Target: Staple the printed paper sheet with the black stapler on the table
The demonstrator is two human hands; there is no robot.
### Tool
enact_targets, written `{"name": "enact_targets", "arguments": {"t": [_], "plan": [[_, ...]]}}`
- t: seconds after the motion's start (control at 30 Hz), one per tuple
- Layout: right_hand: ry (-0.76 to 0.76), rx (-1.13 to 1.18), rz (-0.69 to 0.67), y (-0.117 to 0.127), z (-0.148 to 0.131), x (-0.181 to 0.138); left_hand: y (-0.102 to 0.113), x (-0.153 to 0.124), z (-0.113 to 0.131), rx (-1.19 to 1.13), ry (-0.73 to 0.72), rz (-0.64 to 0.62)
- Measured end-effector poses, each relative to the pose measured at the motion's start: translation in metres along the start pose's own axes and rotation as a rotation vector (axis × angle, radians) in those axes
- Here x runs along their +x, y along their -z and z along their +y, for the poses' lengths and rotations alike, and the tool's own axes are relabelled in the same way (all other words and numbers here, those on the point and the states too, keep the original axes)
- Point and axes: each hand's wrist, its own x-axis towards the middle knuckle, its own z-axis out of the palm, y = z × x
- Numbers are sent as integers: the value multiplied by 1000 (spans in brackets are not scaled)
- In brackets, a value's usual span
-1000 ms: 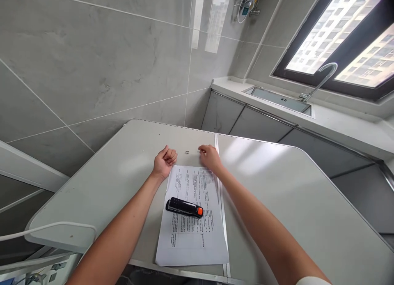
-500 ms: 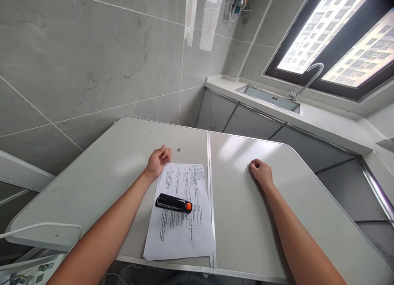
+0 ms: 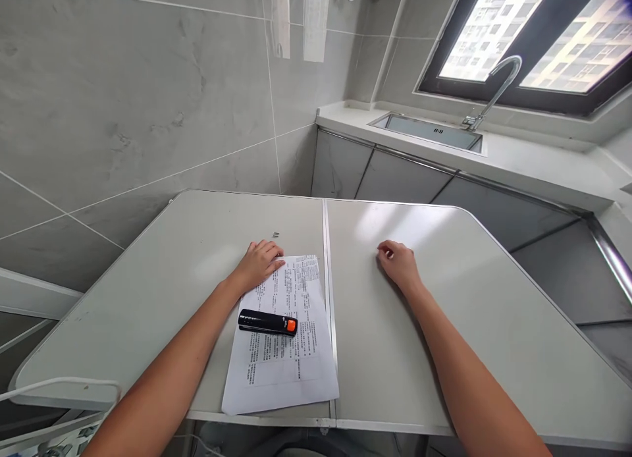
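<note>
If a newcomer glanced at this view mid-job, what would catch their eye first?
Most likely the glossy black stapler with an orange end, lying across the printed white paper on the pale grey table. Next, the bare left hand at the paper's far left corner and the bare right hand, fingers curled, over the table's right half. The curved chrome faucet also stands out beneath the dark-framed window.

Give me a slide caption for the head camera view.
Stapler on printed paper, left grip at its far-left corner, right grip off to the side.
</note>
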Motion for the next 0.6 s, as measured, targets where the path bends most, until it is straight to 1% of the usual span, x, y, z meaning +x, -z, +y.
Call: {"name": "enact_targets", "arguments": {"t": [0.1,0.17,0.27,0.33,0.43,0.53,0.6], "plan": [[90,125,-82,-8,-38,-11,-5,1,0,-1,6,-13],[114,244,-183,-11,-68,-23,-7,1,-1,-37,10,-7],[121,383,-419,-13,-110,-43,-6,1,-1,-93,13,15],[114,448,-550,-14,-129,-54,-5,0,-1,-114,12,30],[118,518,-659,-14,-144,-65,-3,-1,0,-122,13,50],[155,588,-713,-13,-145,-68,-2,-1,1,-121,29,50],[182,596,-744,-11,-144,-68,-2,-1,2,-111,48,50]]}}
